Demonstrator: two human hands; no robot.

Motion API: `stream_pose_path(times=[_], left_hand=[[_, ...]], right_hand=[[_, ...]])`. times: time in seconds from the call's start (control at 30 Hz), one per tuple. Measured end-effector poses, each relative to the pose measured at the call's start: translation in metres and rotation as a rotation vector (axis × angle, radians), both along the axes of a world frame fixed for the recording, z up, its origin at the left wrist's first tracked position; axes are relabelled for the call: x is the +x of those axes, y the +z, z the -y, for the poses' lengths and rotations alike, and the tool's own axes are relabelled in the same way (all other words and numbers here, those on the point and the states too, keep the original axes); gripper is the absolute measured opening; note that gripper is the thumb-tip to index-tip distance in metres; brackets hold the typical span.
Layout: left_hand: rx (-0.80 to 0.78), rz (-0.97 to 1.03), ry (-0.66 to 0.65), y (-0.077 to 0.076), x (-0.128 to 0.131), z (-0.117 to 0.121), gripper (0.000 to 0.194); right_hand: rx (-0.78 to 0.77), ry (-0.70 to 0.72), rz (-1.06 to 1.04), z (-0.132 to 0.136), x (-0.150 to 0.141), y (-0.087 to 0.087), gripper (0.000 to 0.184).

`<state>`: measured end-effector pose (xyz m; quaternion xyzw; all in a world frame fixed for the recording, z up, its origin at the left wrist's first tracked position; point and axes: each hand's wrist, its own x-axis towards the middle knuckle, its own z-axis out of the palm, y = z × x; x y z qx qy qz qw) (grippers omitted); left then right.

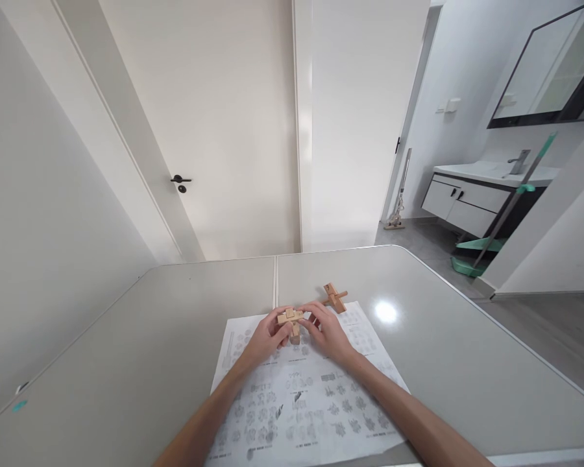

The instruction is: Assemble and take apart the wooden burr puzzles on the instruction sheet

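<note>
– When you look for the joined wooden pieces (291,317), where are they?
– Above the printed sheet (321,395), gripped by the left hand (267,337) between thumb and fingers.
– And the right hand (328,331)?
– Its fingers are bent at their other end; whether they pinch, I cannot tell. Another wooden assembly (335,298) lies just beyond this hand, near the sheet's edge.

Tan blocks (290,317); white sheet (316,366), grey diagrams (339,429).
</note>
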<state>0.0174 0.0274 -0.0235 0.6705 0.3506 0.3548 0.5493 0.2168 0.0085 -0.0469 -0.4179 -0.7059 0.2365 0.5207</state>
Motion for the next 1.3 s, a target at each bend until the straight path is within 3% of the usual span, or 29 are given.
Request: stream_pose_path(times=[0.57, 0.93, 1.3], left_hand=[[0.039, -0.054, 0.034, -0.007, -0.006, -0.007, 0.057], [-0.083, 0.048, -0.027, 0.008, 0.002, 0.004, 0.068], [-0.032, 0.038, 0.028, -0.005, 0.002, -0.001, 0.071]], right_hand=[[-0.088, 0.030, 0.004, 0.002, -0.004, 0.003, 0.025], [-0.092, 0.009, -0.018, 0.000, -0.003, 0.003, 0.028], [-0.078, -0.034, 0.016, 0.001, -0.006, -0.003, 0.026]])
